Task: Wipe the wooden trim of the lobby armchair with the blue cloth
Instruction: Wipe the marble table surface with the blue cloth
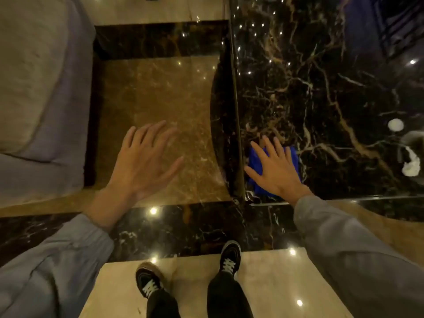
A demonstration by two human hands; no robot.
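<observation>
The blue cloth (259, 167) lies on the dark veined marble table (332, 92), close to the table's near left corner, with the right hand (274, 167) spread flat over it, fingers apart and straight, pressing or about to gather it rather than clamped on it. The cloth looks soft, thin and light, probably a microfibre square, bunched in loose folds; it should crumple easily into the palm, and on polished stone it is likely to slide, so pinching up a fold at its exposed left edge, or scrunching the middle under the fingers, seems the surest hold. Left of the table, over the brown marble floor (156, 99), the left hand (142, 161) hovers open and empty, fingers splayed. Farther left of the table stands the armchair (29, 88), showing pale cushion and greyish upholstery; its wooden trim cannot be made out in this dim, blurred view, so wiping has evidently not begun. On the table's far right edge sit a few small white objects (410, 161), too blurred to name. No brand, label or legible writing appears anywhere.
</observation>
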